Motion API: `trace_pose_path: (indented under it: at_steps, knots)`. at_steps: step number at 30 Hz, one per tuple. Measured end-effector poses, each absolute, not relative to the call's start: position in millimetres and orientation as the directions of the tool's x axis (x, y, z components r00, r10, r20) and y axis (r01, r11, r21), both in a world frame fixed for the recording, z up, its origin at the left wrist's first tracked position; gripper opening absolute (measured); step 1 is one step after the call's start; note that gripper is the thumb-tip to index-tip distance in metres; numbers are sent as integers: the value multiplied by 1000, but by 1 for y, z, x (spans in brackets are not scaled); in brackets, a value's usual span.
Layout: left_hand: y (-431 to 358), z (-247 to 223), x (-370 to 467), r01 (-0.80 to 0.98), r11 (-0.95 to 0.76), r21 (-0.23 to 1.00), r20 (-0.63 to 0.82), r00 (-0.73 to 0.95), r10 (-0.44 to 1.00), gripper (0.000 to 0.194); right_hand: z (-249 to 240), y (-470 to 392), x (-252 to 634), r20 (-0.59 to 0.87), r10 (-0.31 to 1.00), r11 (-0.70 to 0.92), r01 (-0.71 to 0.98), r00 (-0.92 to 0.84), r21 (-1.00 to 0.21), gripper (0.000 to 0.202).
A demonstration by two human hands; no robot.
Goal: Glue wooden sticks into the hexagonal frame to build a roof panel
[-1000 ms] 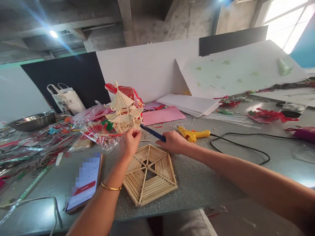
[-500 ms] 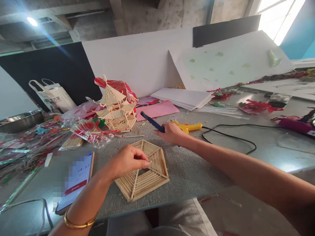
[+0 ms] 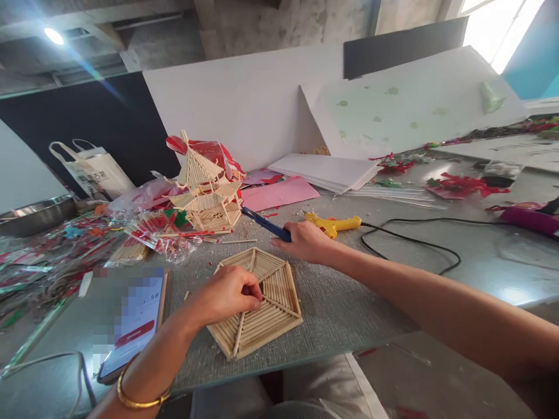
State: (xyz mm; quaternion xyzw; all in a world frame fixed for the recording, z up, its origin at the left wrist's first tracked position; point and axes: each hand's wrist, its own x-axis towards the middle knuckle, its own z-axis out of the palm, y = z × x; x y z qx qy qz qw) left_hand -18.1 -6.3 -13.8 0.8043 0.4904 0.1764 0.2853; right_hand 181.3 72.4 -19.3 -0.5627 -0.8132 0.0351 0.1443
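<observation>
Grey surface point(image 3: 349, 308) carries the hexagonal stick panel point(image 3: 271, 320) beneath the left hand point(image 3: 225, 294), pinched together, any held piece hidden; pressing hard might loosen its sticks. Right hand point(image 3: 305, 240) grips a blue tool point(image 3: 267, 226); a careless swing could knock the stick pavilion point(image 3: 207, 203) beyond.

Head-worn view, forward (and down), close

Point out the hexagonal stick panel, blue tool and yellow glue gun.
Hexagonal stick panel point(image 3: 267, 322), head view: its near-side sticks.
Blue tool point(image 3: 265, 223), head view: middle of its exposed length.
Yellow glue gun point(image 3: 336, 225), head view: middle of its body.
</observation>
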Motion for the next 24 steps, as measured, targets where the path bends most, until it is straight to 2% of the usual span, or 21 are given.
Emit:
trace_pose_path:
  at_steps: [7,13,20,22,24]
  knots:
    - [-6,-18,-22,712,-371,596,-9,467,884,14,-17,69,180,185,922,373,906,-339,-201,50]
    - [-8,-27,-25,660,-291,692,-28,427,904,11,-15,66,178,173,917,388,905,-359,-177,48]
    - [-13,-28,-23,642,-240,728,-39,388,921,6,-15,65,179,162,918,390,902,-363,-184,48]
    - [-13,-26,-23,605,-211,768,-26,358,933,5,-15,66,180,168,918,388,901,-359,-194,48]
    - [-10,-20,-22,517,-182,836,28,292,956,13,-15,67,181,182,920,380,901,-346,-209,50]
